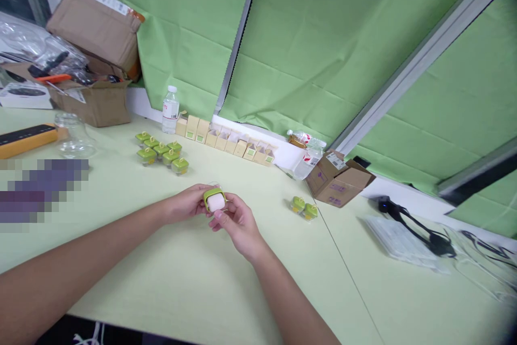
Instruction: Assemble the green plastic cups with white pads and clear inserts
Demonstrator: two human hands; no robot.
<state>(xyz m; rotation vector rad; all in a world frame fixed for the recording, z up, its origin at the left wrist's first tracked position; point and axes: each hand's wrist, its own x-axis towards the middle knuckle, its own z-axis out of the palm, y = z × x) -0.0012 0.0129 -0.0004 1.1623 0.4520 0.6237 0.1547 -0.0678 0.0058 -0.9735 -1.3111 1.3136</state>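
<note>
Between my two hands, above the middle of the table, is a small green-rimmed container (215,201) with a pale whitish face turned toward me. My left hand (186,206) grips it from the left, its fingers partly hidden behind it. From the right, my right hand (241,222) holds the same piece, with the thumb at its lower edge. Several small clear containers with green lids (161,149) stand in a cluster to the far left of my hands. On the right sits a pair of matching green-lidded containers (304,207).
A row of small cream cartons (226,141) lines the back edge beside an upright water bottle (170,110). A cardboard box (338,179) and bottles lie at back right. Farther right are a black headset (416,226) and plastic bags (398,240). A clear jar (75,138) stands left.
</note>
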